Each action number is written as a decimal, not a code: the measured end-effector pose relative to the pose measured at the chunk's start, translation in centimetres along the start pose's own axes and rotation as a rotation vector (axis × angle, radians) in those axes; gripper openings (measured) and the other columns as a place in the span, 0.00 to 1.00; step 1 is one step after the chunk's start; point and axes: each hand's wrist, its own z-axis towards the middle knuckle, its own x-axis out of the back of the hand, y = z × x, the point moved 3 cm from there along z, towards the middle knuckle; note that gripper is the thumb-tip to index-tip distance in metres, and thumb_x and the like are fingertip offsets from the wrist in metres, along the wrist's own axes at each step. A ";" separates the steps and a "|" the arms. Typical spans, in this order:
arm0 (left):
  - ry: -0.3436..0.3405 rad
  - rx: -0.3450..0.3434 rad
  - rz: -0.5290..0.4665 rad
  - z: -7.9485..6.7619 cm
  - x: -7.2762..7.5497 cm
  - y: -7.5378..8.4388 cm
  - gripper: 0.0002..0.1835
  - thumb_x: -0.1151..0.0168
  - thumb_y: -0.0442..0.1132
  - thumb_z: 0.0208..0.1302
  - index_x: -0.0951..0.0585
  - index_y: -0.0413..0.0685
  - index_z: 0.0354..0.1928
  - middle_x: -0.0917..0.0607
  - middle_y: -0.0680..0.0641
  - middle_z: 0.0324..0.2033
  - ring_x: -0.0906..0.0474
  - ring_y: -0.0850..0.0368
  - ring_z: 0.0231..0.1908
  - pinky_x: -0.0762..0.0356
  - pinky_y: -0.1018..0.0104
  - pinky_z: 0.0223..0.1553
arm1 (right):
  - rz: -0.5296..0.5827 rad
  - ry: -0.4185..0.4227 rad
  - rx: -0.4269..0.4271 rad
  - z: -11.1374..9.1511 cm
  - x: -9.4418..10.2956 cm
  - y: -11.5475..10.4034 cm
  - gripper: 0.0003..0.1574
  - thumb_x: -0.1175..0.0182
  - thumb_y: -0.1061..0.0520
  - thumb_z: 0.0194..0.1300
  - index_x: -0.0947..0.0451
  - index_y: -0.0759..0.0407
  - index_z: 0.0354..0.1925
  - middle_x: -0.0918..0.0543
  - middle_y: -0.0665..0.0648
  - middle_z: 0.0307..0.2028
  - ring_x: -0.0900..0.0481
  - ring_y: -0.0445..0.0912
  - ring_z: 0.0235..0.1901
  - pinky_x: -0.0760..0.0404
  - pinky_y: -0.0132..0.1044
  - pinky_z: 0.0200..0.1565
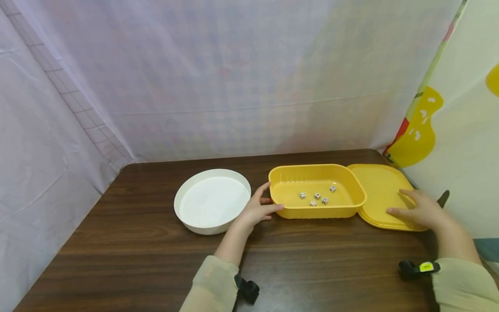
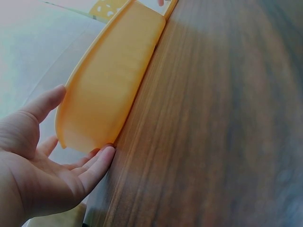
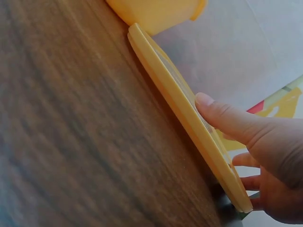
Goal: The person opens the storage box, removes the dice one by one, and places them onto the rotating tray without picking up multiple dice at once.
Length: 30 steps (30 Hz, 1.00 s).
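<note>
Several small white dice (image 1: 317, 196) lie on the floor of a yellow plastic box (image 1: 312, 212), open at the top. My left hand (image 1: 258, 211) holds the box's left end, thumb at the near rim and the other fingers along the end wall; in the left wrist view the fingertips (image 2: 108, 152) reach its lower edge. To the right, a flat yellow lid (image 1: 376, 190) lies with its left part beside and partly behind the box. My right hand (image 1: 422, 211) grips the lid's right end, thumb over the top and the other fingers around the outer edge, partly hidden.
A round white tray (image 1: 212, 201) with a raised rim stands left of the box, close to my left forearm. All of it sits on a dark wooden table (image 1: 156, 255). Pale curtains (image 1: 249, 78) hang behind the table's far edge and along its sides.
</note>
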 end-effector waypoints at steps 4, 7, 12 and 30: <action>0.000 -0.005 0.001 0.0 0.0 0.0 0.44 0.30 0.39 0.55 0.40 0.59 0.72 0.28 0.37 0.54 0.24 0.48 0.46 0.21 0.55 0.43 | -0.052 -0.035 -0.024 0.0 -0.3 0.2 0.56 0.40 0.36 0.61 0.46 0.81 0.63 0.47 0.90 0.57 0.49 0.80 0.56 0.47 0.74 0.52; 0.003 -0.002 0.008 -0.1 0.0 0.1 0.44 0.30 0.40 0.56 0.41 0.60 0.73 0.28 0.37 0.54 0.24 0.49 0.46 0.21 0.56 0.42 | -0.067 -0.066 -0.043 0.2 -0.4 0.3 0.56 0.42 0.34 0.62 0.46 0.80 0.63 0.48 0.90 0.57 0.51 0.80 0.56 0.49 0.75 0.51; -0.002 0.000 0.010 0.0 0.0 0.1 0.44 0.30 0.40 0.56 0.42 0.59 0.73 0.28 0.37 0.54 0.24 0.49 0.46 0.20 0.57 0.42 | -0.066 -0.088 -0.068 0.2 -0.5 0.4 0.57 0.44 0.32 0.62 0.46 0.80 0.64 0.48 0.89 0.58 0.51 0.81 0.56 0.49 0.76 0.50; -0.001 -0.004 0.008 -0.1 -0.1 0.2 0.44 0.30 0.39 0.56 0.41 0.58 0.73 0.28 0.36 0.55 0.24 0.47 0.47 0.21 0.55 0.43 | -0.065 -0.105 -0.050 -0.1 0.2 -1.0 0.54 0.41 0.37 0.63 0.45 0.81 0.62 0.42 0.88 0.56 0.44 0.80 0.54 0.44 0.73 0.50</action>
